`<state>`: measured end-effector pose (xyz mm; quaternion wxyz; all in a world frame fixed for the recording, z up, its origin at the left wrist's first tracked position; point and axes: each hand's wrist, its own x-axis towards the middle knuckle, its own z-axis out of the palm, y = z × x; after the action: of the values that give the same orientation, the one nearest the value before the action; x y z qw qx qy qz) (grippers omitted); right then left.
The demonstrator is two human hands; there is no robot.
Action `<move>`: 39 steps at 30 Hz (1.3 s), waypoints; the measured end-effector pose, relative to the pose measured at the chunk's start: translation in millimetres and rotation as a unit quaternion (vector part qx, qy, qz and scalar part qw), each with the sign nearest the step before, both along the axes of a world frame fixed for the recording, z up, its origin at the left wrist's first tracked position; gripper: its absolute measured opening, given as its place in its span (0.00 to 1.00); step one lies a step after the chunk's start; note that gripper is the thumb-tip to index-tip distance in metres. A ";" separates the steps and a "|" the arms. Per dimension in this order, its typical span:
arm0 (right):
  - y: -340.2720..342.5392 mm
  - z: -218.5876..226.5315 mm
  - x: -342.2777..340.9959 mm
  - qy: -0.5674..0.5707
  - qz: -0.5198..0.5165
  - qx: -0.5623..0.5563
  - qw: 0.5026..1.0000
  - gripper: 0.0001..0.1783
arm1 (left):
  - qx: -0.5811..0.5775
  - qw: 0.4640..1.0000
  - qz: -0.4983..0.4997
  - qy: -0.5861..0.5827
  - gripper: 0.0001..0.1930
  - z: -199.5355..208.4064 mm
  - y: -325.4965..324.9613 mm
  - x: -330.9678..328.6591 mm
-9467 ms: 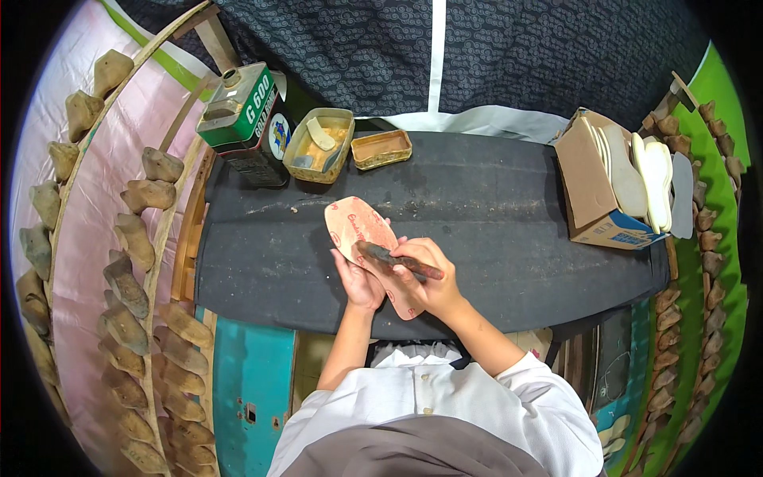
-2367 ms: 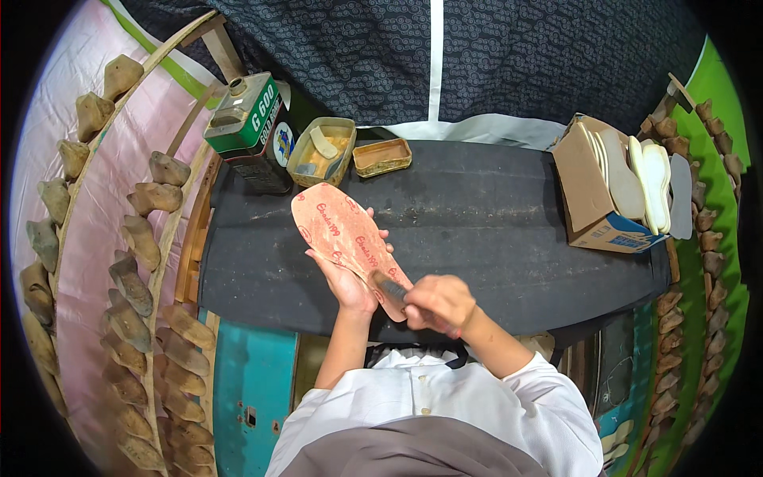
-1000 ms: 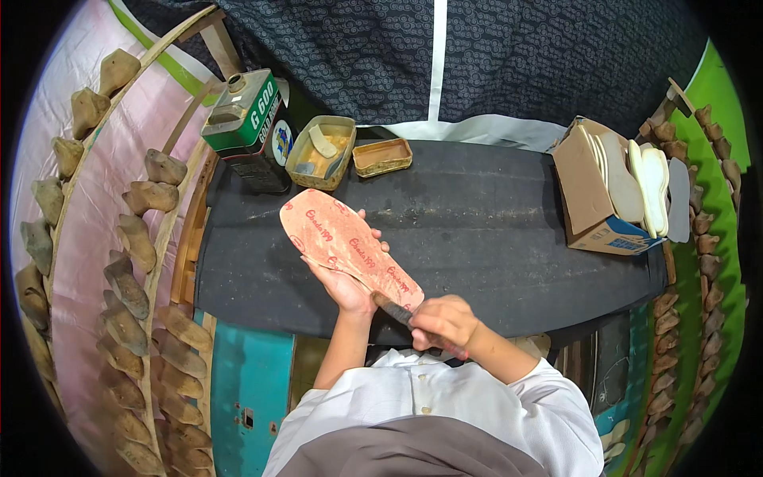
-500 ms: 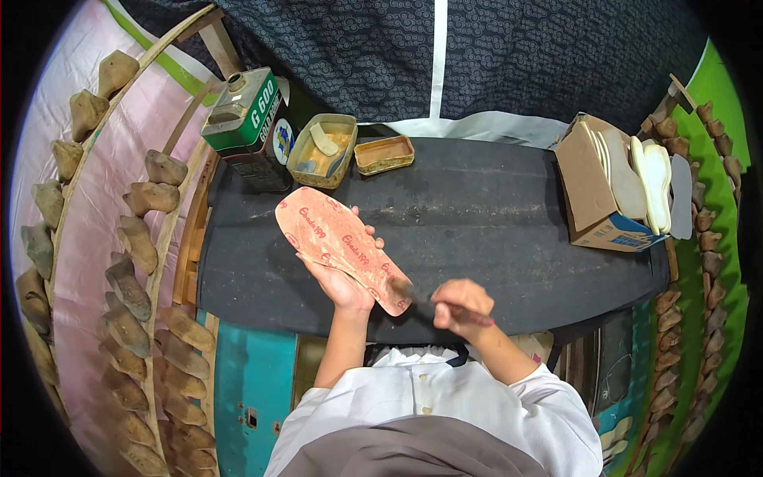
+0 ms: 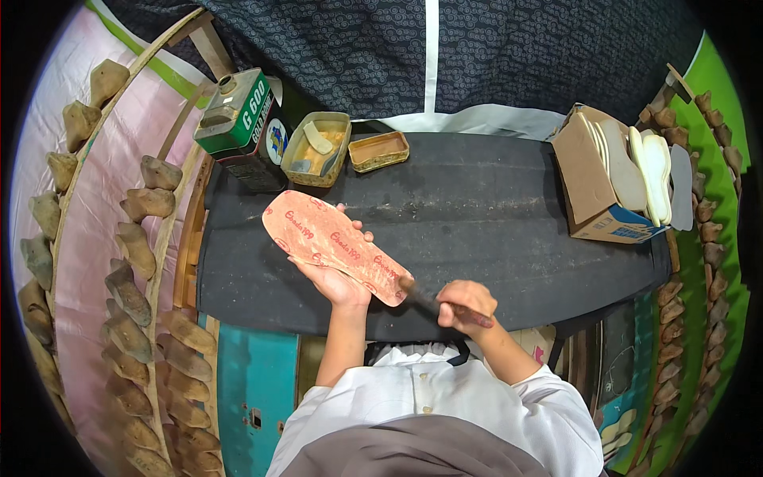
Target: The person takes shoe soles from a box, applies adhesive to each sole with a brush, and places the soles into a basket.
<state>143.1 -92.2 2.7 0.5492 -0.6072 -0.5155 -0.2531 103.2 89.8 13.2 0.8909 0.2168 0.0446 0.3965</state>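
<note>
The left hand [image 5: 338, 284] grasps a flat, pinkish-orange, insole-shaped sheet [image 5: 334, 245] from beneath; the right hand [image 5: 469, 301] clutches a slender, dark brush-like tool [image 5: 424, 297] at its narrower end.

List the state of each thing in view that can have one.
Sole-shaped sheet: held, printed face up
Brush-like tool: gripped, blurred tip at the sheet's near end
Left hand: closed on the sheet from below
Right hand: closed around the tool's handle
Metal can: standing upright
Larger tub: open, pale piece inside
Smaller tub: open
Cardboard box: open, sole-shaped pieces sticking out
</note>
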 end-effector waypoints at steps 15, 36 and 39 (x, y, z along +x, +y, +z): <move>-1.3 -9.5 -15.4 -0.072 0.107 0.000 0.992 0.06 | -0.014 0.999 0.036 -0.016 0.37 -7.8 2.0 -1.1; 8.1 3.1 50.6 0.190 -0.129 -0.038 0.972 0.08 | -0.020 0.999 0.035 0.010 0.38 -20.5 7.3 -10.0; 31.0 9.1 76.5 0.209 -0.107 -0.066 0.970 0.13 | -0.017 0.999 0.025 0.015 0.41 -22.2 6.2 -18.0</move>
<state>219.6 -61.2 11.8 0.5731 -0.7332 -0.3369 -0.1430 85.2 95.9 -9.0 0.8837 0.2062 0.0701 0.4143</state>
